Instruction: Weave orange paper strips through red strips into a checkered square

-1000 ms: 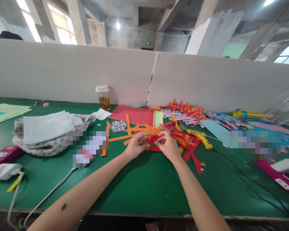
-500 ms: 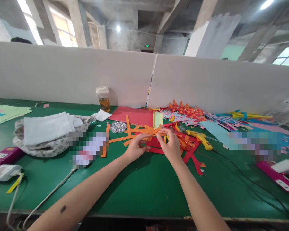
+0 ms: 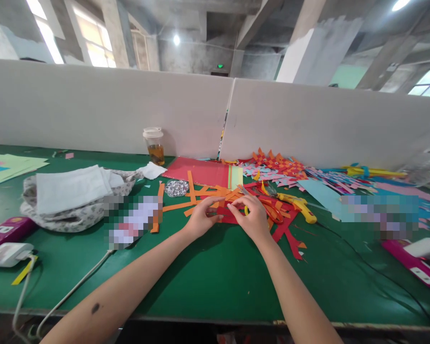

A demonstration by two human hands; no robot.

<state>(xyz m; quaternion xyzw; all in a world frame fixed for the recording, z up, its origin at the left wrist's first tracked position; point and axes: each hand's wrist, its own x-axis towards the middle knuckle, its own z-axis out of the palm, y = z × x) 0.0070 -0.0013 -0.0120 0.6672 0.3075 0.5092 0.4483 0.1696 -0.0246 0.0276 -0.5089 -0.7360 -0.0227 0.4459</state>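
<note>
Red paper strips (image 3: pixel 228 217) lie low over the table between my two hands. My left hand (image 3: pixel 202 217) is curled with its thumb and fingers at their left end. At the right, my right hand (image 3: pixel 251 216) has thumb and forefinger pinched together over the red paper; its fingers partly cover what they grip. Loose orange paper strips (image 3: pixel 191 187) spread behind and left of the hands. Beside the right hand are scissors with orange handles (image 3: pixel 280 217) and a yellow glue gun (image 3: pixel 304 210), among more red strips (image 3: pixel 293 244).
A clear bag of small round pieces (image 3: pixel 177 188) lies behind my left hand. A lidded cup (image 3: pixel 154 146) stands by the white partition (image 3: pixel 103 105). Woven red-orange paper pieces (image 3: pixel 279 163) are heaped behind. Cables, a cloth basket (image 3: pixel 75 224) and power strips (image 3: pixel 412 263) flank the work area.
My right hand opened and lifted off the red paper half a second ago, and is now pinched over it again. My left hand has stayed nearly in place.
</note>
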